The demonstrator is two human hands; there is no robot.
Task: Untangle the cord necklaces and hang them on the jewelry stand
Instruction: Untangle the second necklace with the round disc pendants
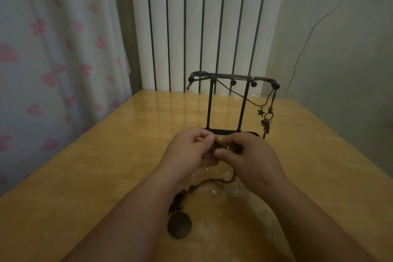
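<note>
The cord necklace [221, 145] is bunched into a small dark snarl, held up above the desk [102, 176], just in front of the base of the jewelry stand [231, 76]. From that snarl the rest of the cord droops toward the person and lies on the desk. It ends in a dark fringe and a round pendant [179, 225] lying flat between the forearms. The left grip [187, 152] and the right grip [252, 160] meet at the snarl. Both are clamped on it, with thumbs and fingertips pinching the cord from either side. How the strands cross inside the pinch is hidden. This looks like the untangling step, with this necklace not yet ready to hang. The next move probably calls for easing one strand loose with small pulls. A hard tug could tighten the knot. The pendant's weight on the desk should help keep the tail from swinging. After that, the loop must be lifted over a knobbed peg on the stand's top bar. Hung cords [238, 94] are draped along that bar, with a star charm [260, 112] and a cluster of metal charms [265, 126] dangling at its right end. A white radiator [191, 27] stands behind, and a curtain [53, 53] with pink hearts hangs to the left.
</note>
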